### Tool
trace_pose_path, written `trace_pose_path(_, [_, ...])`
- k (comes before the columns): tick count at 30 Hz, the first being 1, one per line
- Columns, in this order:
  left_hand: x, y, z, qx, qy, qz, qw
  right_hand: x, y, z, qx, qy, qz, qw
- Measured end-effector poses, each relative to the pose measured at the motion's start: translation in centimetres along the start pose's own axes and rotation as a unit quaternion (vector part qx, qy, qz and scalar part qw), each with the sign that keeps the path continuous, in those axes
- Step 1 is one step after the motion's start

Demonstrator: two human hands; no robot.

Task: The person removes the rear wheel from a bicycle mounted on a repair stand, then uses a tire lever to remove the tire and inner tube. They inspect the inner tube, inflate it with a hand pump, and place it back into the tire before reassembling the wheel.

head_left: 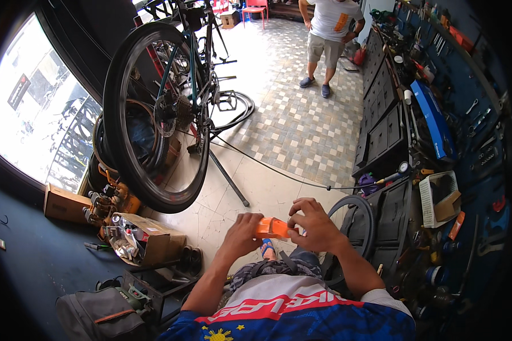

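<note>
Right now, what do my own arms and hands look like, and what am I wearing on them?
Both forearms are bare, with no gloves, watch or bands visible on the left hand or right hand. Short sleeves end at the upper arms: a jersey in blue, red and white, with yellow star and sun marks.

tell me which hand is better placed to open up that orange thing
Probably the right hand: its fingertips pinch the near end of the small orange packet from above, free to pull or peel. The left hand wraps the other end, looking more like the steadying grip.
</note>
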State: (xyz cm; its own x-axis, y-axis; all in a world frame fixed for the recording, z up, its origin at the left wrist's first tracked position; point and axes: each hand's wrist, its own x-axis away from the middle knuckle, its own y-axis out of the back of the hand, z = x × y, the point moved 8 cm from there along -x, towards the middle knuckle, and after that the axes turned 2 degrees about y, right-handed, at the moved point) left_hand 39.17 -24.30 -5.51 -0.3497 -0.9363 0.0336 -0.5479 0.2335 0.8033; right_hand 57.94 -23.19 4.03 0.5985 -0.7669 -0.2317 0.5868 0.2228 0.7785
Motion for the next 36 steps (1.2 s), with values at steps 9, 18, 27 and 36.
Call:
trace_pose_path(9, [3.9,-2.3,11.2,0.452,0.2,0.029,0.869,1.6,3.3,-6.7,-0.689,-0.085,-0.139,0.706])
trace_pose_path(18, [-2.9,-3.1,-1.5,0.577,-0.015,0.192,0.794,0.0,0.6,-7.4,-0.728,-0.174,-0.159,0.644])
trace_pose_path(27, [-8.1,-6.1,-4.7,0.647,-0.03,0.202,0.735,4.7,6.6,-12.9,-0.476,-0.227,-0.305,0.793])
trace_pose_path(36, [-12.9,-8.7,-9.2,0.547,-0.048,0.334,0.766,9.9,6.1,-15.5,-0.529,-0.256,-0.264,0.765])
